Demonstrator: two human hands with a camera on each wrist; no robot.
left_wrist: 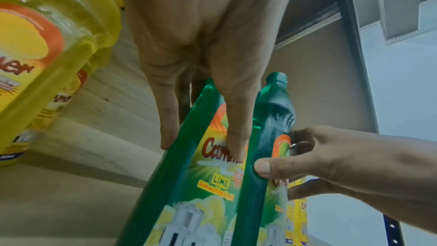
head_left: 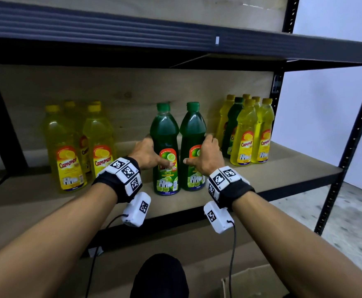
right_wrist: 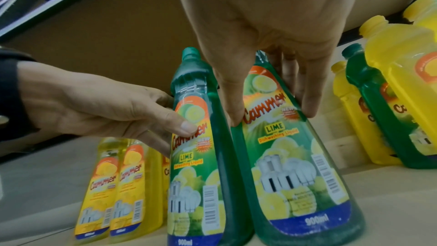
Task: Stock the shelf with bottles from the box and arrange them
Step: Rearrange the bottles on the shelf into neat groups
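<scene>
**A:** Head view first: what is on the brown board shelf (head_left: 294,168)?

**B:** Two tall green plastic bottles of lime dishwashing liquid stand upright side by side at the middle of the board, near its front edge, their sides touching. I call them the left green bottle (head_left: 165,147) and the right green bottle (head_left: 193,145). Both have green caps and labels facing the person.

**A:** And the hands?

**B:** The left hand (head_left: 148,153) wraps the left green bottle at label height, thumb (head_left: 165,163) on the front of the label, the other fingers round its far left side. The right hand (head_left: 207,157) holds the right green bottle the same way, thumb across the front, fingers curled round the right side. So each grip is closed round its own bottle, pinching it between thumb and fingers.

**A:** Do the wrist views agree?

**B:** Yes. In the left wrist view the thumb lies on the "Cammer" label. In the right wrist view thumb and fingers pinch the label from both edges, and both bottle bases sit on the board.

**A:** What else stands there?

**B:** A group of yellow lemon bottles (head_left: 68,151) to the left, well apart. At the right end, a cluster of yellow bottles (head_left: 253,134) with one dark green bottle (head_left: 232,125) among them. A cardboard box flap (head_left: 251,282) shows low in the head view.
</scene>
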